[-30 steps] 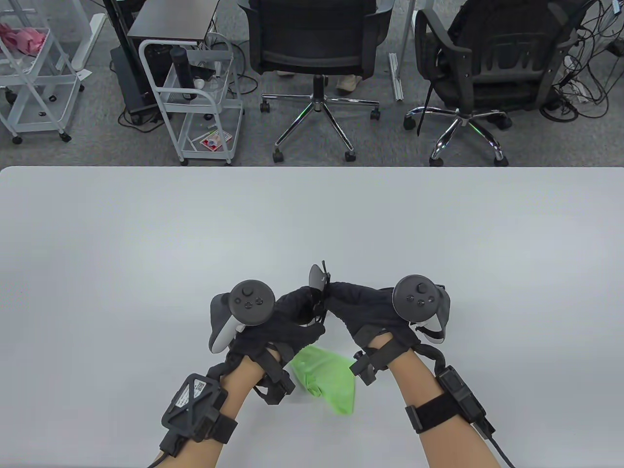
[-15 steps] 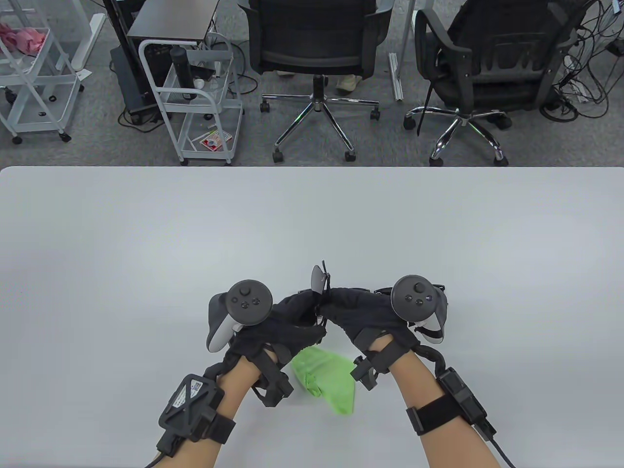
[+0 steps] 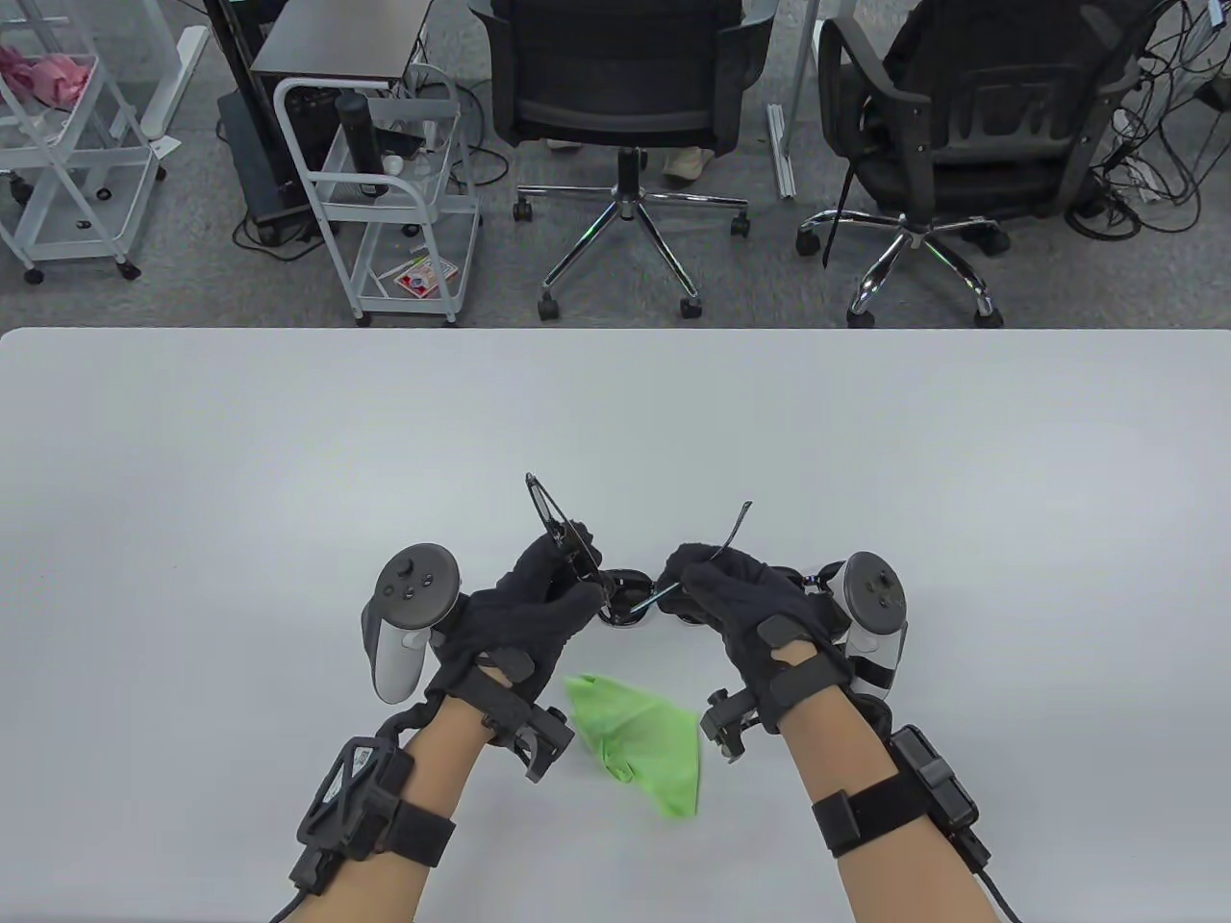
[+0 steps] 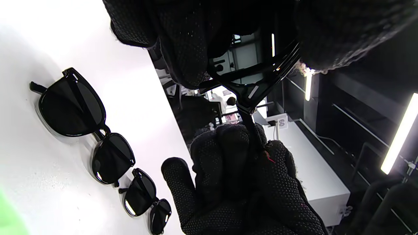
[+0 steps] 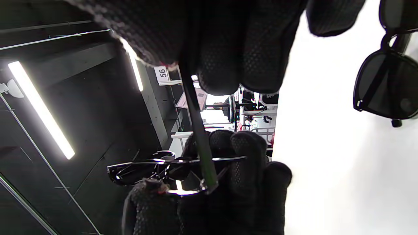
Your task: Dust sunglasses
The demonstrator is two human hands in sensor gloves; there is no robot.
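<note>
In the table view, a white wire cart (image 3: 385, 192) is standing on the carpet at upper left and two black office chairs (image 3: 625, 106) are sitting beyond the worktop (image 3: 288, 461). At lower centre the left hand (image 3: 524, 615) is gripping the held sunglasses (image 3: 567, 543) by the front while the right hand (image 3: 731, 601) is pinching one temple arm (image 3: 736, 529), the gloves hiding most of the frame. A crumpled green cloth (image 3: 640, 745) is lying on the worktop between the wrists, and the left wrist view is showing two more pairs of sunglasses (image 4: 85, 124) lying in a row at its lower left.
</note>
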